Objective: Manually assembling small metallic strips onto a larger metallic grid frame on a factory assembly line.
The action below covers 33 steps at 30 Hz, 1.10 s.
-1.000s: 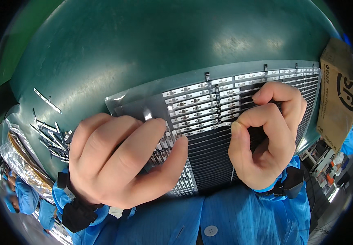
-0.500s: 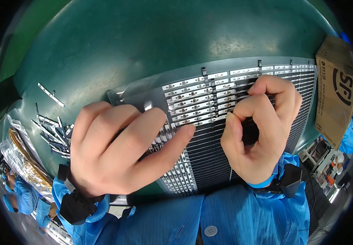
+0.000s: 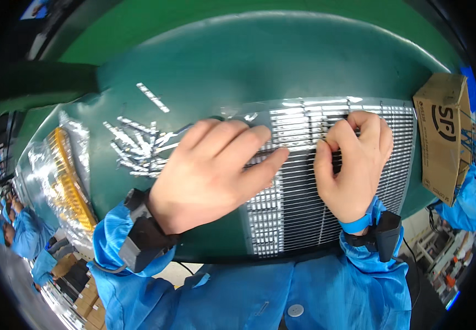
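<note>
A flat panel [image 3: 304, 203] lies before me, with rows of narrow white strips in its upper and left parts and dark slots in the middle. My left hand [image 3: 216, 170] is over the panel's left edge, thumb and forefinger apart, and part of a row shows between them. On the right, my right hand [image 3: 353, 165] rests at the panel's upper rows. Its thumb and forefinger tips are pressed together beside the lowest white row there; what they pinch is too small to make out. Left of my left hand lies a loose pile of black-and-white strips [image 3: 139, 144], partly covered by it.
One separate strip [image 3: 152, 98] lies beyond the pile on the green tabletop [image 3: 238, 66]. A clear plastic bag with yellow strips [image 3: 70, 181] sits at the left. At the right edge stands a cardboard box [image 3: 439, 135]. Other people in blue are at both sides.
The view has shifted, showing more of the table, the pile and the bag. My left thumb and forefinger stay apart at the panel's left part; the right hand keeps its pinch.
</note>
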Each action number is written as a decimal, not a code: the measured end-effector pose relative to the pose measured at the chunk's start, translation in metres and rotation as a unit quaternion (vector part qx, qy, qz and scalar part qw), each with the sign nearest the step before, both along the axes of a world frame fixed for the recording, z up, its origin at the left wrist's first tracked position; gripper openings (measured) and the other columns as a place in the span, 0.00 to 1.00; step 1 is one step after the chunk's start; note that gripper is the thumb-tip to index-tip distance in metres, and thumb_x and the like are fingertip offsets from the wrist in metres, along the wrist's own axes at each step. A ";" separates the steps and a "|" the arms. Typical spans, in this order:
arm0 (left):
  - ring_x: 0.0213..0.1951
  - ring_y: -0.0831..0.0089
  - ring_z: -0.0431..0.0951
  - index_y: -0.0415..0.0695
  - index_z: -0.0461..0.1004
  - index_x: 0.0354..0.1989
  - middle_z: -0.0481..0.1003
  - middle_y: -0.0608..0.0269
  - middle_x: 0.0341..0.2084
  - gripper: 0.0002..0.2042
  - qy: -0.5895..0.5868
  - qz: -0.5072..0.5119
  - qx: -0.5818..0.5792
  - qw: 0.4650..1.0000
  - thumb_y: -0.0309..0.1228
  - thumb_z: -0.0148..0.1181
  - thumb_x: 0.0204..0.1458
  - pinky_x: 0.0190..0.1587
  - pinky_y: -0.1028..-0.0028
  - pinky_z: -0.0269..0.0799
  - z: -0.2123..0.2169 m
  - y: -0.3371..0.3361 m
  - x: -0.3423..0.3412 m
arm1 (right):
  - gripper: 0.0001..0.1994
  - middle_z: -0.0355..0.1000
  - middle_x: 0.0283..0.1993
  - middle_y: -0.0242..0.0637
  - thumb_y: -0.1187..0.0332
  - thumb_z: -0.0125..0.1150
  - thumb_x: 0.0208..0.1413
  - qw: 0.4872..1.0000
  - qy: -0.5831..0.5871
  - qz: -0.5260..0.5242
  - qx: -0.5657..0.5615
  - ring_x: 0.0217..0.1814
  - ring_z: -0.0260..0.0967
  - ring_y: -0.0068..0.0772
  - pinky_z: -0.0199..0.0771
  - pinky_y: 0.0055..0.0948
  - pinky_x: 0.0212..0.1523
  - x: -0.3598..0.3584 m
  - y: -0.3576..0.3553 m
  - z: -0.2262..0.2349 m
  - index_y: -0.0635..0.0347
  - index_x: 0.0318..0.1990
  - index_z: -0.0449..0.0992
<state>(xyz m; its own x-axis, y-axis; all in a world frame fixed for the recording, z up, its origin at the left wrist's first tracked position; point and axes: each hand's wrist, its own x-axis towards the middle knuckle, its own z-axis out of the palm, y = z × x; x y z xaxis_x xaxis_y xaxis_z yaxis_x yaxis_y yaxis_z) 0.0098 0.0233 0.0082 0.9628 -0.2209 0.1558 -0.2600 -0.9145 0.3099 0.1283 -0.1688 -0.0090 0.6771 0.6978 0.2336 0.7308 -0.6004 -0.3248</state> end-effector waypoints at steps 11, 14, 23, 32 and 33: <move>0.34 0.66 0.77 0.37 0.75 0.35 0.77 0.57 0.31 0.09 -0.015 0.327 -0.031 0.944 0.19 0.66 0.44 0.39 0.71 0.73 0.041 0.084 -0.024 | 0.11 0.61 0.39 0.41 0.73 0.65 0.46 0.999 0.018 0.003 0.049 0.45 0.57 0.47 0.55 0.42 0.50 0.001 -0.003 -0.004 0.57 0.27 0.65; 0.34 0.68 0.77 0.38 0.76 0.37 0.78 0.58 0.31 0.12 0.038 0.345 -0.059 0.936 0.21 0.68 0.43 0.39 0.71 0.73 0.029 0.101 -0.015 | 0.10 0.62 0.40 0.41 0.75 0.63 0.45 0.997 0.023 -0.001 0.067 0.45 0.57 0.47 0.54 0.42 0.50 0.001 -0.005 -0.007 0.58 0.30 0.65; 0.39 0.56 0.74 0.43 0.74 0.32 0.72 0.58 0.33 0.11 0.065 0.173 0.046 0.982 0.25 0.70 0.40 0.41 0.62 0.71 0.025 0.106 -0.003 | 0.11 0.62 0.41 0.42 0.74 0.63 0.44 0.994 0.036 -0.028 0.101 0.47 0.57 0.48 0.55 0.42 0.52 0.003 -0.007 -0.012 0.60 0.33 0.66; 0.36 0.53 0.75 0.39 0.73 0.28 0.72 0.54 0.31 0.05 0.111 0.173 0.042 0.978 0.24 0.64 0.45 0.39 0.61 0.71 0.024 0.105 -0.005 | 0.11 0.63 0.43 0.43 0.74 0.64 0.44 0.990 0.036 -0.028 0.132 0.48 0.58 0.48 0.55 0.42 0.52 0.002 -0.008 -0.013 0.59 0.33 0.67; 0.36 0.53 0.75 0.39 0.73 0.28 0.72 0.54 0.31 0.04 0.106 0.177 0.037 0.978 0.24 0.63 0.45 0.39 0.62 0.71 0.022 0.105 -0.006 | 0.11 0.64 0.43 0.43 0.74 0.64 0.44 0.989 0.036 -0.027 0.140 0.48 0.58 0.48 0.55 0.42 0.52 0.002 -0.008 -0.012 0.59 0.33 0.67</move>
<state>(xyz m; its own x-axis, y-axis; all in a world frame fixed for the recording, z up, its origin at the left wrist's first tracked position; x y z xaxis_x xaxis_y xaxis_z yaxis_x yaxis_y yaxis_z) 0.0038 0.1279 0.0301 0.9898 0.1291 -0.0596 0.1401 -0.9577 0.2514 0.1304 -0.1769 -0.0214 0.7340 0.5748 0.3616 0.6685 -0.5180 -0.5336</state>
